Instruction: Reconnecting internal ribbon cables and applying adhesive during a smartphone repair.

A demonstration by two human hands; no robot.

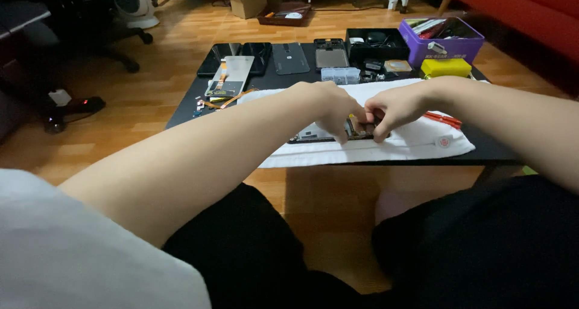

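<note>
Nearest the lens, at the bottom of the frame, I see black shorts (458, 254) and a white sleeve (72, 254) at lower left, both cut off by the edges. From there both forearms reach up to the middle of the frame, where my left hand (329, 107) and right hand (395, 107) meet over an opened phone (319, 135). The phone lies flat on a white towel (374, 149) spread over the near edge of the black bench (187, 107). Both hands are curled down with fingertips pinched onto the phone's right end; the left grip appears to hold a small tool with a yellow tip, but it is too small for me to be sure. The fingers hide most of the phone, so what they press inside I cannot make out.

Just right of the right hand, a red-handled tool (443, 119) lies on the towel, partly hidden by the wrist, and a small round white tag with a red mark (444, 142) sits near the towel's lower right corner.

Farther back, left of centre, a pale phone panel with orange ribbon cables (229, 76) rests on the bench. Behind it runs a row of dark phone panels (291, 58). A clear parts box (341, 75) stands mid-bench. At upper right sit a flat yellow case (446, 67), a purple tub of tools (441, 40) with pale lettering on its front, and a black tray (377, 43). Beyond, on the wood floor, a cardboard box (247, 0) is cut off by the top edge.
</note>
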